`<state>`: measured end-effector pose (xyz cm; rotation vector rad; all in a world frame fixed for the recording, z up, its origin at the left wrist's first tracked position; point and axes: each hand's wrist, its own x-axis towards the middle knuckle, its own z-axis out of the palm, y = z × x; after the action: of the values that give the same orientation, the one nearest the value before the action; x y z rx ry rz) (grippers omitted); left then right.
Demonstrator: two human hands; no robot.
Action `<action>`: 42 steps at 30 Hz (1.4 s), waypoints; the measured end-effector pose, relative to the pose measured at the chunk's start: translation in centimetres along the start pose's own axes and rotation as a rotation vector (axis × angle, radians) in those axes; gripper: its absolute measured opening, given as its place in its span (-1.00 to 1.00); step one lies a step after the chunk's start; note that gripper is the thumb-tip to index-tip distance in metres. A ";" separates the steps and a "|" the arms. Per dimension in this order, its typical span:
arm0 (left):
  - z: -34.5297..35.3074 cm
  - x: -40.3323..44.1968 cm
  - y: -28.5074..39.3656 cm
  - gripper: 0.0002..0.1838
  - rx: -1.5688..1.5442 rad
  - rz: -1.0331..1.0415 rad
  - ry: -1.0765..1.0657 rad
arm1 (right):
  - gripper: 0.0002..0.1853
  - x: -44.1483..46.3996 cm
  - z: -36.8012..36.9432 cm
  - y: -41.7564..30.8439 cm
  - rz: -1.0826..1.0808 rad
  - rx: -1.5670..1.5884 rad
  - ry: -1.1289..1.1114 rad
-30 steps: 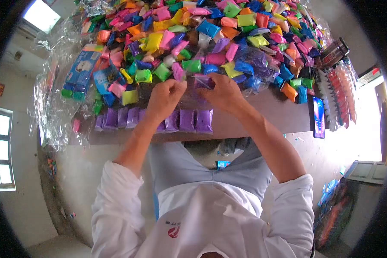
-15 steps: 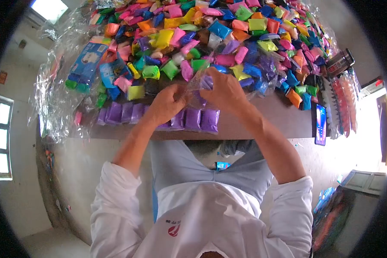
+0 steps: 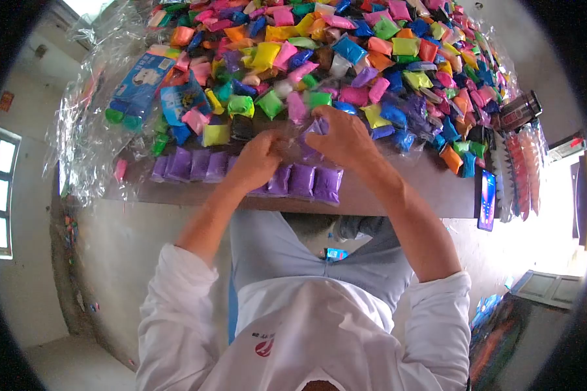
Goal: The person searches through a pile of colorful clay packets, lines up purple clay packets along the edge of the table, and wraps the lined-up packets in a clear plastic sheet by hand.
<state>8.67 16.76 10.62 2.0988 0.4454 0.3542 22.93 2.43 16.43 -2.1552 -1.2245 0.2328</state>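
Observation:
My right hand (image 3: pixel 346 135) pinches a purple packet (image 3: pixel 312 142) above the table, in front of the heap of colored packets (image 3: pixel 346 49). To its left, my left hand (image 3: pixel 261 158) has its fingers closed at a clear plastic bag (image 3: pixel 292 142), whose outline is faint. A row of purple packets (image 3: pixel 302 180) lies along the table's near edge, partly hidden under my left wrist and forearm.
Crumpled clear plastic (image 3: pixel 85 143) and a blue printed pack (image 3: pixel 143 77) lie at the left. At the right are a dark jar (image 3: pixel 520 111), a phone (image 3: pixel 487 199) at the table edge (image 3: pixel 411 214), and strips of red and white packaging (image 3: pixel 525 169).
The view has shifted slightly. Both hands stay close together near the heap, and the purple packet now shows more clearly between the fingers of my right hand.

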 end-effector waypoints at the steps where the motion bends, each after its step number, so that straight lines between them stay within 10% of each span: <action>1: 0.5 0.2 -0.7 -0.76 0.095 0.171 0.048 | -0.50 0.2 0.1 0.1 0.009 0.022 -0.026; 22: -0.7 0.8 1.4 -0.70 -0.127 -0.148 -0.095 | -0.19 0.9 -1.6 1.5 -0.106 0.448 -0.550; 42: 0.8 1.6 1.8 -0.67 -0.523 -0.348 -0.113 | -0.27 0.6 -1.2 2.5 -0.216 0.441 -0.424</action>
<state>10.71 15.98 11.85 1.4927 0.5696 0.1259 25.56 1.54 15.97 -1.6244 -1.4618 0.8162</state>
